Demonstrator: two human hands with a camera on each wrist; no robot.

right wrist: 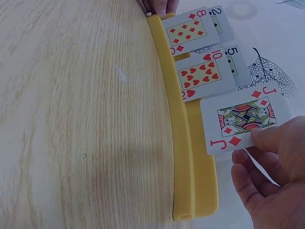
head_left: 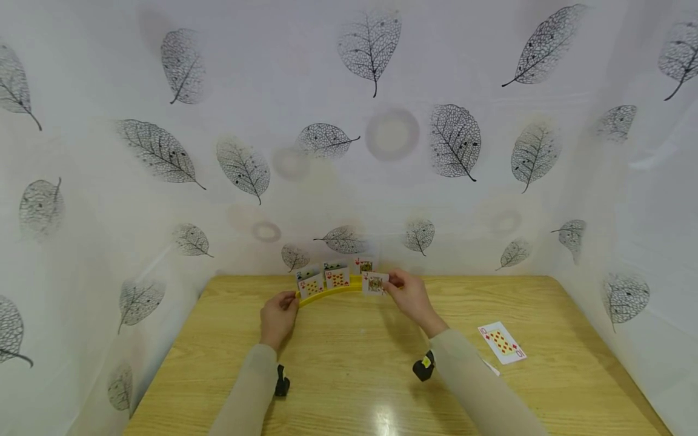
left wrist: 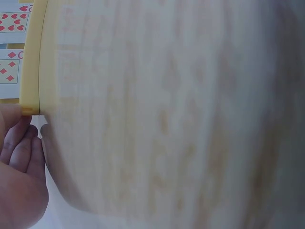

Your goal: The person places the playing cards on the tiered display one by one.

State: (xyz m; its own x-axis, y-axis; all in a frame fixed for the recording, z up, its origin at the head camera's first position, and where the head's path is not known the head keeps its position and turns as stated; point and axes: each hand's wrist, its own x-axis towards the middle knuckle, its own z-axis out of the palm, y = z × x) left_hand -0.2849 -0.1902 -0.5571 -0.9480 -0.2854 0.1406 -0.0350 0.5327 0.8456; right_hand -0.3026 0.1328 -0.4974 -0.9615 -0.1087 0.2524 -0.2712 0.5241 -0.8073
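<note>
I see right hand pinching the jack of diamonds by its edge above the yellow card holder; thin, slick, bendy. Left hand grips the holder's end on the bench.

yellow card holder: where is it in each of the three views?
Head: yellow card holder at the table's far edge, centre, between the left hand and right hand.
Left wrist: pale strip down the upper left edge, above the fingers.
Right wrist: long curved bar running top to bottom, centre.
Shared landmark: the red-pip cards standing in it, 10 of hearts among them.
</note>
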